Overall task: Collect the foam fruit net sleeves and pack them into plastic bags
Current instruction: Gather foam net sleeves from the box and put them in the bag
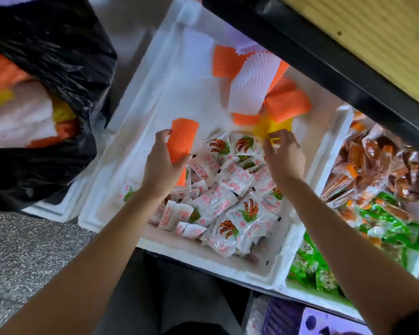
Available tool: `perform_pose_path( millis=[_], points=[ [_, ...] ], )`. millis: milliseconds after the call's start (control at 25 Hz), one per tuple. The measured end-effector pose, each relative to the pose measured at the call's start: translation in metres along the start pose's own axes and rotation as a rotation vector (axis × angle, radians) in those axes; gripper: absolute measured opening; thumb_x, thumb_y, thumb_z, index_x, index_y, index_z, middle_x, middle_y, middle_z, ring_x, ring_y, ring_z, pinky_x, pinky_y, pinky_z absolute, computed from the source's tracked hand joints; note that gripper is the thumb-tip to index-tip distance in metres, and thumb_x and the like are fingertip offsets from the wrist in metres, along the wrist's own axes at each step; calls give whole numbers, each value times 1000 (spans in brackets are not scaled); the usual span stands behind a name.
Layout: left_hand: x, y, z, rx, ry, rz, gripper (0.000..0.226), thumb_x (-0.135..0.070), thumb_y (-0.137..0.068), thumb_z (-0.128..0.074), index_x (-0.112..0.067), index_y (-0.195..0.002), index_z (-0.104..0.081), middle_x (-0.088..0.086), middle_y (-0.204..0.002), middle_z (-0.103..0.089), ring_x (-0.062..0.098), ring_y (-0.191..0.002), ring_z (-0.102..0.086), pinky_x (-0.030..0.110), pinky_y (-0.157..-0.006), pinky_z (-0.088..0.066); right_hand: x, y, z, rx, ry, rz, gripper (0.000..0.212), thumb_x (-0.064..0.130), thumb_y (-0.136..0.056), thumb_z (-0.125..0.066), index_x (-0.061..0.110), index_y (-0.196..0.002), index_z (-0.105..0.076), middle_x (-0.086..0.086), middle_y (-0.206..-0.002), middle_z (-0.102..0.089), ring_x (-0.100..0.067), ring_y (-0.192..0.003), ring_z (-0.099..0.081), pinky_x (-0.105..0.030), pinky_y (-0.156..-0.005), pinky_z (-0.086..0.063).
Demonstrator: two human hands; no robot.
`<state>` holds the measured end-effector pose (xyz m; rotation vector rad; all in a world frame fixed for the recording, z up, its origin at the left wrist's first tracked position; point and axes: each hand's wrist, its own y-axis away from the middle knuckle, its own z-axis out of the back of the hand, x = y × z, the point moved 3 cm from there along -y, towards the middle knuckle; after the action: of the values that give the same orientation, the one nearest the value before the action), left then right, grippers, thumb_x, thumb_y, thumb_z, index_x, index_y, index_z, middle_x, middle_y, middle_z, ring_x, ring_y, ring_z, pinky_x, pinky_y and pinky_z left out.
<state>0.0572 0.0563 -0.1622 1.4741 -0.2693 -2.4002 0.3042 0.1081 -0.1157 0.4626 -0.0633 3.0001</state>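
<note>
Left hand [163, 163]: gripping orange sleeve [183, 139].
Right hand [284, 157]: pinching yellow sleeve [267, 126], towards box [136, 97] right edge.
Care: lifting sleeve alone, leaving packets [228, 189].

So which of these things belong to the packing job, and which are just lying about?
Job: orange sleeve held in left hand; yellow sleeve pinched by right hand; loose sleeves in the foam box; black bag.
Lying about: white sachets; brown snack packs; green snack packs.
</note>
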Motion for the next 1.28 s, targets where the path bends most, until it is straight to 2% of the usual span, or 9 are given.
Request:
perform_pose_path(
  millis=[280, 400, 560, 640, 760, 920, 1000, 1120, 1280],
  points=[
    [-33, 27, -9, 212, 525, 285, 43, -35, -103, -31, -22, -143, -24, 1, -110, -53, 12, -75, -59, 21, -48, -49, 66, 111, -3, 76, -413, 288, 13, 26, -95, -47, 17, -105, -51, -1, -128, -57, -14, -89, -67, -23, -76, -55],
    [-32, 40, -9, 250, 707, 377, 49, -47, -89, -55, -23, -128, -37, 2, -109, -57, 16, -85, -60, 29, -61, -48, 79, 125, -15, 217, -508, 372, 15, 24, -94, -46, 19, -108, -51, 0, -129, -56, -7, -105, -61, -15, -89, -48],
    [-24, 38, 5, 167, 541, 320, 41, -20, -80, -72, -23, -112, -46, 0, -94, -63, 13, -77, -63, 26, -55, -49, 74, 115, -19, 344, -616, 412, 26, 23, -95, -50, 9, -115, -57, 10, -121, -56, -1, -110, -57, -17, -95, -46],
    [-20, 32, 13, 134, 519, 304, 37, -22, -82, -71, -24, -110, -47, -3, -96, -63, 13, -82, -63, 30, -64, -53, 61, 86, -18, 243, -594, 346, 29, 25, -96, -46, 8, -119, -54, 15, -116, -56, 0, -106, -57, -21, -92, -47],
    [-10, 24, 15, 144, 461, 293, 28, -31, -84, -68, -27, -107, -52, -1, -105, -63, 18, -92, -63, 40, -82, -54, 28, 17, -24, -10, -357, 228, 44, 23, -93, -53, 0, -129, -43, -9, -126, -52, -17, -112, -50, -19, -96, -35],
    [-2, 16, 10, 105, 415, 234, 6, -25, -91, -59, -28, -95, -61, 2, -106, -63, 21, -98, -62, 44, -89, -52, -8, -71, -47, 120, -8, 185, 85, 35, -85, -65, -5, -145, -19, -20, -148, -30, -32, -138, -26, -37, -115, -19],
    [1, 14, 7, 93, 393, 214, 10, -23, -92, -57, -24, -102, -59, -3, -102, -61, 16, -93, -62, 35, -79, -53, -17, -93, -50, 141, 114, 162, 79, 25, -87, -64, -1, -146, -19, -19, -148, -30, -33, -137, -26, -37, -113, -20],
    [6, 11, 4, 44, 377, 213, 17, -22, -92, -58, -21, -107, -51, -2, -102, -58, 10, -86, -59, 26, -70, -50, -13, -99, -36, 112, 256, 169, 53, 18, -85, -65, 5, -132, -45, -17, -135, -44, -34, -124, -40, -38, -100, -31],
    [11, 7, 3, -61, 398, 255, 26, -19, -90, -61, -15, -107, -42, 7, -108, -58, 23, -96, -60, 32, -73, -50, 6, -70, -9, 59, 76, 203, 17, 16, -86, -63, 9, -101, -69, -9, -104, -69, -25, -91, -65, -36, -83, -51]
  ],
)
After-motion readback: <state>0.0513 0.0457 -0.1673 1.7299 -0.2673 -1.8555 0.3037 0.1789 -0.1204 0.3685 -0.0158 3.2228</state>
